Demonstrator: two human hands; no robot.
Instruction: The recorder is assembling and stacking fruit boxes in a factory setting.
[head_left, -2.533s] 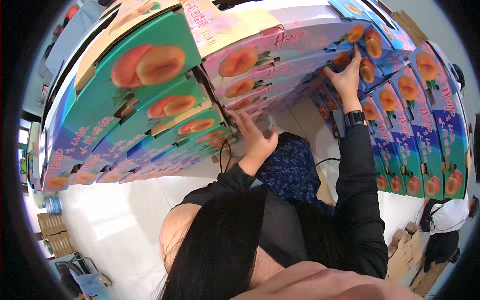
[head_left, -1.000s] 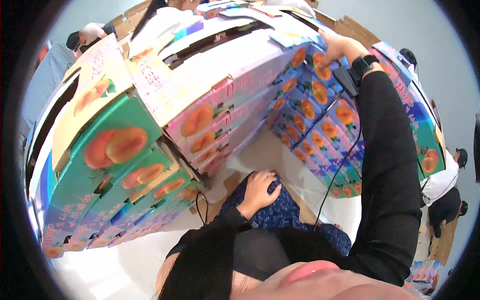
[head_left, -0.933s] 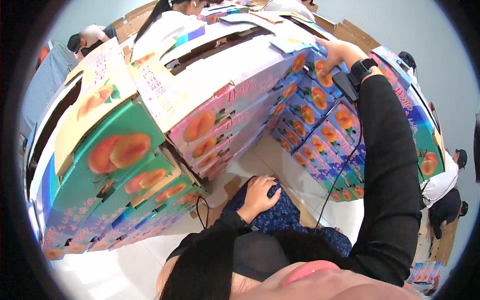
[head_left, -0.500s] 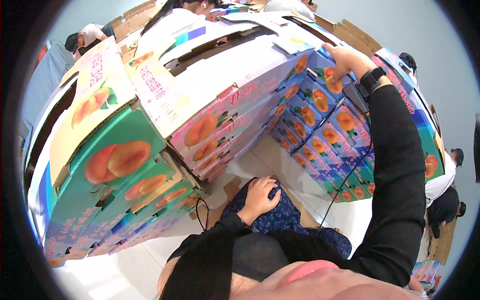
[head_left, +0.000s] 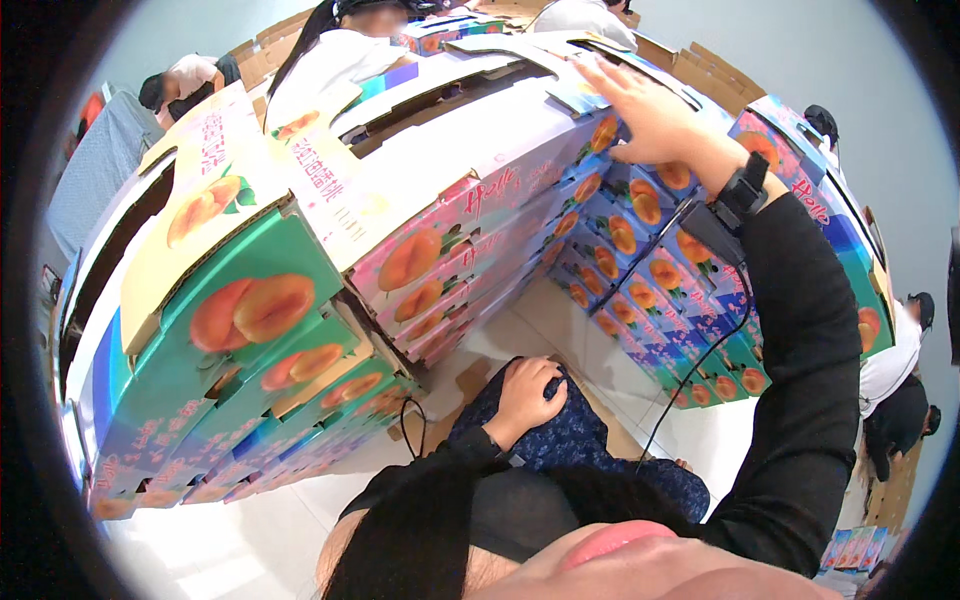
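Head view shows the person's right hand (head_left: 650, 115) raised with fingers spread, palm laid flat on the top edge of a stack of flat-packed fruit cartons (head_left: 640, 215) printed with orange peaches on blue; it grips nothing. The left hand (head_left: 528, 385) rests loosely curled on the person's knee, in dark patterned fabric, holding nothing. A second, larger stack of cartons (head_left: 300, 300) in green and pink stands just left, on the pale floor (head_left: 560, 320).

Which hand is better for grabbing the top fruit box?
The right hand, probably: it lies open on the top of the blue box stack, arm stretched up. The left hand rests low on the knee.
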